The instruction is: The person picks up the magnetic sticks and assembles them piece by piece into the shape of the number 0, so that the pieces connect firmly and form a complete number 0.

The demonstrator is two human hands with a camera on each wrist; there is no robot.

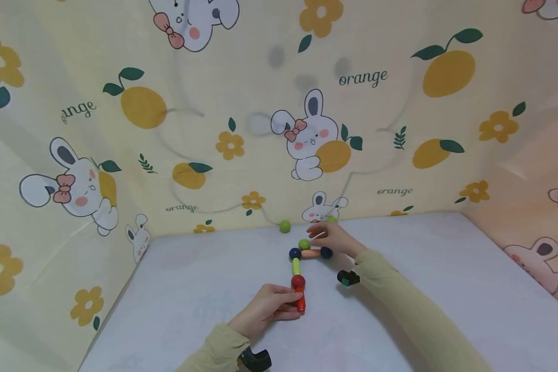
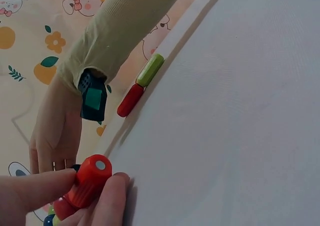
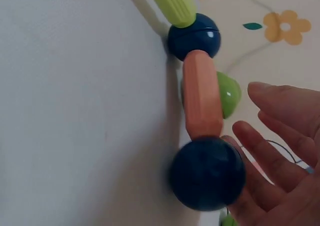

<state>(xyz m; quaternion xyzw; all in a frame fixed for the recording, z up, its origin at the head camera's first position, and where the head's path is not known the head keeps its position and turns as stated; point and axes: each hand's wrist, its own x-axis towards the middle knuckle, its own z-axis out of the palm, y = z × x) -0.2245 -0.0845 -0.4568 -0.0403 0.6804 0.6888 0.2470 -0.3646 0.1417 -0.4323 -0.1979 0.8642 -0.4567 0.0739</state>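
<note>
Head view: white table [image 1: 190,268] spread below, and across its middle lies the bent toy chain [image 1: 296,267]. Right hand [image 1: 335,238] hangs beyond its far end, fingers spread, gripping nothing; left hand [image 1: 266,307] pinches, thumb against fingers, the near-end red rod [image 1: 300,306], apparently steadying everything. Peach rod [image 1: 310,253] turns the corner rightward, and just behind it, a green ball [image 1: 304,244], probably why those spread fingers hang there.

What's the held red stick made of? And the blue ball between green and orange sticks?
The red stick looks like glossy plastic, with smooth moulded ridges; its pale end disc may be metal. The blue ball looks hard and shiny, maybe plastic or painted metal: it shows a highlight and thin seam.
</note>
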